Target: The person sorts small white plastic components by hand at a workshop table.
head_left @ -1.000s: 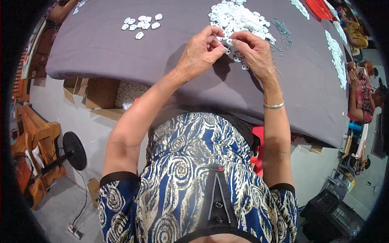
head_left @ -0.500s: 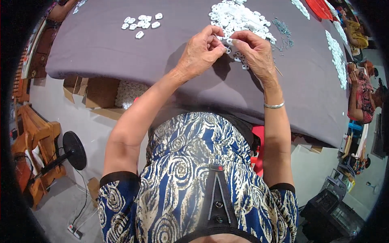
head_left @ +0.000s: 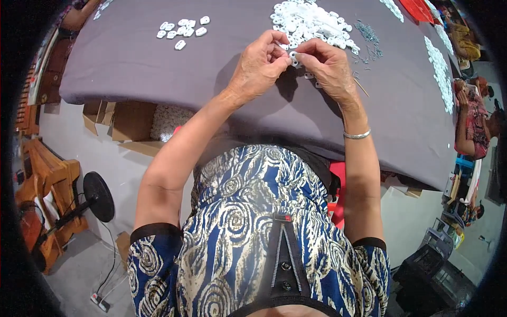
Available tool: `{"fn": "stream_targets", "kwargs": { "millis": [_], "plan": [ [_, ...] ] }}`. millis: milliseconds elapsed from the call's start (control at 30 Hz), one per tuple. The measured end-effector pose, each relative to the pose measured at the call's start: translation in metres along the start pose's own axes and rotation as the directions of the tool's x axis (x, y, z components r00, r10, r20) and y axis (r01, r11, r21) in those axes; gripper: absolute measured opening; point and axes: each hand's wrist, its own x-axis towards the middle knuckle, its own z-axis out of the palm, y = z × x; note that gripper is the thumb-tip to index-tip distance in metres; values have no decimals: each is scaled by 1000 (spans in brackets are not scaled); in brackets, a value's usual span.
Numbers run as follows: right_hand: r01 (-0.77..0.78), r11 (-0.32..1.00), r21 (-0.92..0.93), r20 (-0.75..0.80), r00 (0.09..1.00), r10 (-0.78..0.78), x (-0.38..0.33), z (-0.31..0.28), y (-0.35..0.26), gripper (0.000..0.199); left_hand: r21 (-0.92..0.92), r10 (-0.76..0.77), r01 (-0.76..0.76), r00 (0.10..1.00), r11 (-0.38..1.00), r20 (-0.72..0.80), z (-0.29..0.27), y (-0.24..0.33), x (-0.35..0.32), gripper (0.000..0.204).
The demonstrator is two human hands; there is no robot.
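Close together over the table, my two hands meet at a small white plastic piece with a hole [head_left: 293, 55]. My left hand [head_left: 260, 64] has its thumb and fingertips pinched at the piece's left side. From the other side my right hand [head_left: 331, 68] grips it between thumb and forefinger. Just beyond the fingers lies a large heap of white plastic pieces [head_left: 311, 22] of the same kind. A few loose white pieces [head_left: 309, 75] lie beneath my right hand, partly hidden by it. Near its wrist a thin wooden stick [head_left: 361, 87] rests on the cloth.
A scatter of small grey metal pins or screws [head_left: 369, 35] lies right of the heap. Several white pieces [head_left: 182, 27] sit apart at the left. More white pieces [head_left: 439, 71] line the right edge of the cloth-covered table [head_left: 158, 74]. An open cardboard box [head_left: 134, 121] stands below.
My right hand has moved slightly left, bringing the white piece up against my left fingertips. The view has shifted a little; the piles look the same.
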Motion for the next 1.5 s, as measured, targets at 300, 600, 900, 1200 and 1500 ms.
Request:
{"fn": "stream_targets", "kwargs": {
  "millis": [300, 600, 900, 1200, 1500],
  "plan": [
    [93, 993, -80, -35, 995, -96, -3, 4, -1, 17, -81, -10, 8, 1000, 997, -22, 0, 2, -1, 29],
    [278, 910, -306, -59, 949, -309, -5, 8, -12, 25, -166, -68, 70, 997, 984, 19, -1, 13, -3, 29],
    [331, 870, -366, -71, 922, -381, -6, 9, -13, 25, -222, -57, 77, 994, 972, 95, -4, 21, 0, 28],
    [404, 826, -393, -30, 892, -451, -5, 13, -10, 28, -129, 19, -10, 998, 992, 67, 0, 12, -1, 28],
    [424, 713, -559, 152, 897, -415, -8, 6, -9, 30, -124, -13, 24, 996, 992, 91, 1, 11, -2, 30]
  ]
}}
